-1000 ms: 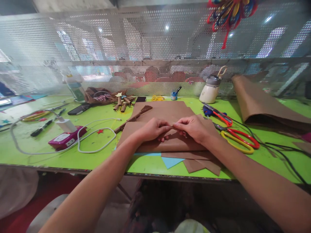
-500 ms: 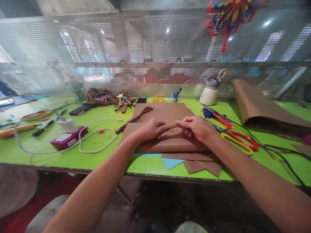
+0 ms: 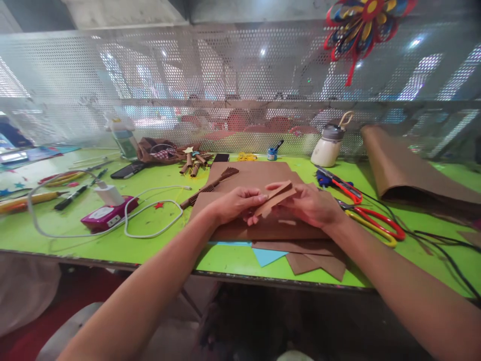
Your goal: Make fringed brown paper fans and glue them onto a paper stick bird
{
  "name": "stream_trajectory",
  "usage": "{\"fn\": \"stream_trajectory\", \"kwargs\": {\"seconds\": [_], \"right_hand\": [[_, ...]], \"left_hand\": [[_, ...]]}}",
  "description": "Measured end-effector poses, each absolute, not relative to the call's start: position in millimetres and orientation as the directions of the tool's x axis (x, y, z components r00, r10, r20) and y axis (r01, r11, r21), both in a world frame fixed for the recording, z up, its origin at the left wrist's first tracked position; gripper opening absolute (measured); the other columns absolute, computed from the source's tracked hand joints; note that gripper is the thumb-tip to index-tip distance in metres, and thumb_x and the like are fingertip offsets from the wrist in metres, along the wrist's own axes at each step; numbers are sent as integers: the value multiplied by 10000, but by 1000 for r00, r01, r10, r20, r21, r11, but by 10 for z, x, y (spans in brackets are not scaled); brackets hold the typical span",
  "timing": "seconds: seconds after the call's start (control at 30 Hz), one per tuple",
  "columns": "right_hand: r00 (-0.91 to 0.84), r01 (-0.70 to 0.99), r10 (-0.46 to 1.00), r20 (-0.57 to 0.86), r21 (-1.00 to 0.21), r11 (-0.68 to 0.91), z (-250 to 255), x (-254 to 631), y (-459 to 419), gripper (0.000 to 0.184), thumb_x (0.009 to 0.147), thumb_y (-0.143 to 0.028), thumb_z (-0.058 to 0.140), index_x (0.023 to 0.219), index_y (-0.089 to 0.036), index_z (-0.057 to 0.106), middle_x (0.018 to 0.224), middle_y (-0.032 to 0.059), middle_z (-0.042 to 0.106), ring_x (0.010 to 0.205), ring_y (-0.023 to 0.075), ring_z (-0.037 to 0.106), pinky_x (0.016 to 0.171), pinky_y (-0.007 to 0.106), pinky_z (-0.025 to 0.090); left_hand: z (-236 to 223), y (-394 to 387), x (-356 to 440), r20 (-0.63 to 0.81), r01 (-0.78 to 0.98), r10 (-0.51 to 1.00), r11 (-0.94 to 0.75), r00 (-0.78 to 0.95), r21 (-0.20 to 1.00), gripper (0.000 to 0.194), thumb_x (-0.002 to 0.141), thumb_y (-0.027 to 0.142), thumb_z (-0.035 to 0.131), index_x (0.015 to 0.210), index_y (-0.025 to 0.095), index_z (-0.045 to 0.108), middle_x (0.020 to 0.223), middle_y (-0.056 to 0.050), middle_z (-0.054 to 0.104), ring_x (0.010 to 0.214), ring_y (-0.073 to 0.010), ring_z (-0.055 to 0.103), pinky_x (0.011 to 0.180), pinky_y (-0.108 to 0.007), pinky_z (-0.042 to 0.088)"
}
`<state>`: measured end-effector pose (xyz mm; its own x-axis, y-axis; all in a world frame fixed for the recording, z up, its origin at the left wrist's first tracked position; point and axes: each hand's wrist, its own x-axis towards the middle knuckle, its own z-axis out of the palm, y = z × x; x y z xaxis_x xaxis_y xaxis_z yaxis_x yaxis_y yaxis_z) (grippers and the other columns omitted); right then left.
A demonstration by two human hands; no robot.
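Observation:
A small folded brown paper strip (image 3: pixel 276 196) is between my two hands, its folded layers spread apart at the upper right. My left hand (image 3: pixel 235 203) pinches its lower left end between thumb and fingers. The fingers of my right hand (image 3: pixel 315 205) are bent around its other side, partly hidden behind the paper. Both hands are just above a stack of brown paper sheets (image 3: pixel 251 173). Left of the stack's middle lies a bundle of thin brown paper strips (image 3: pixel 210 186), fanned at one end. Light blue paper (image 3: pixel 268 256) sticks out under the stack's front edge.
Red-and-yellow-handled scissors (image 3: pixel 379 223) and a red cutter (image 3: pixel 343 188) lie right of my right hand. A cream bottle (image 3: pixel 325 150) stands behind them. To the left are a purple power adapter (image 3: pixel 108 213), a white cable (image 3: pixel 154 235) and small paper rolls (image 3: pixel 193 165).
The strip, earlier held level and narrow between both hands' fingertips, is now tilted up to the right with its layers apart. My right hand has turned, its fingers moving behind the paper.

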<state>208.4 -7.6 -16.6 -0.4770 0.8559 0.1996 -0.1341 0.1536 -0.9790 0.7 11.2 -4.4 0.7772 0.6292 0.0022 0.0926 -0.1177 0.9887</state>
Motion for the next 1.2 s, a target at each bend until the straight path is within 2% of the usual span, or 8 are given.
{"fn": "stream_trajectory", "kwargs": {"seconds": [0.13,0.23,0.37,0.5,0.6,0.73,1.0,1.2], "right_hand": [[-512,-56,804,301,-946,319,-139,2041,-133,190,723,-283,667,873,-170,690,793,34,630,746,142,554,729,305,460],[-458,-44,828,324,-938,343,-138,2035,-129,186,749,-300,639,872,-166,680,781,34,632,753,149,565,748,315,455],[-473,92,830,296,-920,381,-108,2060,-92,267,793,-350,564,964,-162,647,870,48,652,772,158,577,747,315,461],[-545,451,792,277,-699,555,-66,2058,-32,229,803,-298,526,916,-165,675,863,39,677,779,176,563,722,295,436],[-614,542,760,211,-588,601,-105,2028,17,253,813,-279,491,940,-186,690,841,27,689,732,171,565,660,267,419],[-607,634,786,116,-526,567,-242,1992,68,256,797,-291,505,870,-164,714,669,12,667,593,140,524,561,241,380],[-607,651,764,219,-414,636,-333,1962,70,196,799,-240,518,823,-142,687,748,37,664,664,130,547,631,239,401],[-633,634,741,222,-400,662,-361,2053,118,161,778,-174,535,825,-137,685,767,43,659,693,127,563,664,236,416]], "left_hand": [[-72,82,26,-24,42,531,-22,847,999,312,825,417,510,852,111,561,606,-35,599,507,-82,519,517,-207,393],[-111,99,41,-70,57,502,41,862,998,307,804,398,549,885,103,578,723,-82,642,610,-114,576,593,-237,434],[-179,225,56,-32,-14,720,58,693,998,277,756,342,622,867,92,579,758,-82,629,634,-106,579,625,-245,456],[-194,321,65,75,-131,879,-14,471,991,279,743,354,630,878,116,577,759,-39,596,625,-83,561,595,-222,449],[-185,296,76,135,45,841,-186,524,982,350,738,413,606,932,121,602,771,-34,611,619,-90,542,557,-210,421],[-212,254,74,150,381,767,-465,624,799,278,703,368,620,794,107,655,681,-24,620,606,-108,520,541,-209,377],[-219,299,30,136,590,722,-646,678,485,209,699,285,574,771,123,684,607,0,599,552,-105,461,519,-212,311],[-235,327,29,116,605,692,-690,712,398,199,713,252,551,783,121,684,673,-23,636,579,-110,491,550,-211,333]]}}
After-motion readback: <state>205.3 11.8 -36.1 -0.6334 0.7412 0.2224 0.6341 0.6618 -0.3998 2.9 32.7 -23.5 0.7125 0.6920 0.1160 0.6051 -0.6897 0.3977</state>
